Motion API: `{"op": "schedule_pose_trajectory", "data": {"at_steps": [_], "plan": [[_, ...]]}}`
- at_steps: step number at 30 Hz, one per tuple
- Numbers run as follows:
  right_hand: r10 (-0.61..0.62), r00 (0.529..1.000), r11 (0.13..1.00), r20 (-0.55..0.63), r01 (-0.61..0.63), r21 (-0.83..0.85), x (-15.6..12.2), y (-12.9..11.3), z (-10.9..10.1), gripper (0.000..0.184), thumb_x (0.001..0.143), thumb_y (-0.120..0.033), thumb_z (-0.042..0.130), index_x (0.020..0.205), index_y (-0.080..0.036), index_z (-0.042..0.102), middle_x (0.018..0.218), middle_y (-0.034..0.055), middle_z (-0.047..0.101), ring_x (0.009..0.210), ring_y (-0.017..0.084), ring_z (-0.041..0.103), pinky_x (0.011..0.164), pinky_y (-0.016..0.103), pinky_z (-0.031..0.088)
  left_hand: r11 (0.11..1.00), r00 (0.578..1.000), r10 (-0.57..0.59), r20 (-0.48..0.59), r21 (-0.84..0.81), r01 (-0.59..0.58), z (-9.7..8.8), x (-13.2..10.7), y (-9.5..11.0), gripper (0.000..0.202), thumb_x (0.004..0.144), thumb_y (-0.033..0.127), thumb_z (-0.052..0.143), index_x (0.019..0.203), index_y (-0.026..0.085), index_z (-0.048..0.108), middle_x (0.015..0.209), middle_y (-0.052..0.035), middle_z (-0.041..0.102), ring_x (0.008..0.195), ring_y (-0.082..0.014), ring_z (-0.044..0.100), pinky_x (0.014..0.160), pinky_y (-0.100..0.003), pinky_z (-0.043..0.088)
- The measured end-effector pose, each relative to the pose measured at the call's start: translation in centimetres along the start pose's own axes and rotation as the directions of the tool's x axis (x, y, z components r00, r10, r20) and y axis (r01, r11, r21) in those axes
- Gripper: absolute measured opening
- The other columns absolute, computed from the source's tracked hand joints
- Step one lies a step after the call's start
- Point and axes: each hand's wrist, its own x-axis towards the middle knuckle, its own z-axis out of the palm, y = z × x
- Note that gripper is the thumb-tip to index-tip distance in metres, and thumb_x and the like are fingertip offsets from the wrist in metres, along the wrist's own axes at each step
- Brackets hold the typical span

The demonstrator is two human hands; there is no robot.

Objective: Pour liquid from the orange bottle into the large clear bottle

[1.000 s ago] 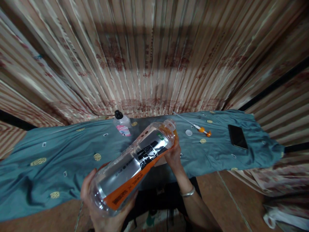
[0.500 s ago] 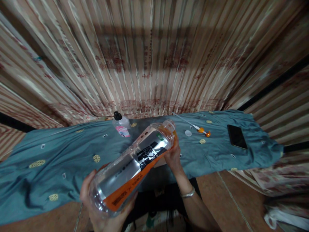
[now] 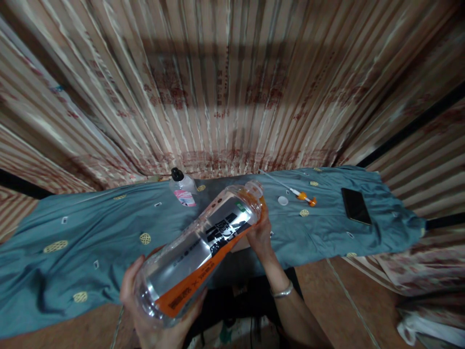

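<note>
Between my two hands I hold a large clear plastic bottle [image 3: 207, 247] with a silver and orange label, tilted so its uncapped neck points up to the right. My left hand [image 3: 160, 325] is wrapped round the base end at the lower left. Near the neck, my right hand [image 3: 259, 235] grips the bottle from behind and below; the bottle hides some of its fingers. An orange and white pump head [image 3: 303, 196] with a long thin tube lies on the cloth to the right. Beside it is a small white disc [image 3: 283, 200].
A small clear bottle [image 3: 184, 189] with a black top and pink label stands at the back. A dark phone-like slab [image 3: 356, 206] lies at the right. Teal cloth [image 3: 109, 237] covers the surface, with a striped curtain [image 3: 232, 87] behind it.
</note>
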Motion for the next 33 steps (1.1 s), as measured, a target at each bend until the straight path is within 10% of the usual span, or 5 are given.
{"op": "schedule_pose_trajectory", "data": {"at_steps": [7, 16, 33], "plan": [[0.0, 1.0, 1.0, -0.006, 0.0, 0.025, 0.0, -0.4, 0.1, 0.049, 0.089, -0.053, 0.09, 0.126, -0.027, 0.072, 0.116, 0.0144, 0.092, 0.119, 0.04, 0.092, 0.099, 0.054, 0.08, 0.999, 0.988, -0.036, -0.149, -0.019, 0.034, 1.2, -0.2, 1.4, 0.114, 0.073, 0.051, 0.104, 0.177, 0.052, 0.059, 0.14, -0.0023, 0.086, 0.112, -0.0388, 0.09, 0.097, -0.063, 0.082], [0.011, 1.0, 1.0, 0.025, -0.011, 0.002, 0.0, -0.1, -0.2, 0.046, 0.088, -0.05, 0.091, 0.124, -0.026, 0.074, 0.112, 0.0139, 0.093, 0.117, 0.042, 0.093, 0.1, 0.058, 0.081, 1.0, 1.0, -0.01, 0.008, -0.02, 0.01, -0.3, 0.1, -0.2, 0.124, 0.064, 0.037, 0.11, 0.175, 0.055, 0.057, 0.14, 0.0025, 0.086, 0.113, -0.0342, 0.089, 0.096, -0.052, 0.083], [0.0, 1.0, 1.0, 0.016, 0.0, -0.002, 0.1, -0.5, 0.0, 0.045, 0.088, -0.05, 0.09, 0.122, -0.027, 0.072, 0.103, 0.0118, 0.094, 0.103, 0.037, 0.095, 0.089, 0.049, 0.082, 0.997, 0.997, 0.071, -0.039, 0.013, -0.07, 0.7, 0.3, 1.2, 0.121, 0.079, 0.05, 0.106, 0.186, 0.054, 0.05, 0.14, -0.0019, 0.084, 0.11, -0.0353, 0.089, 0.089, -0.056, 0.081]]}}
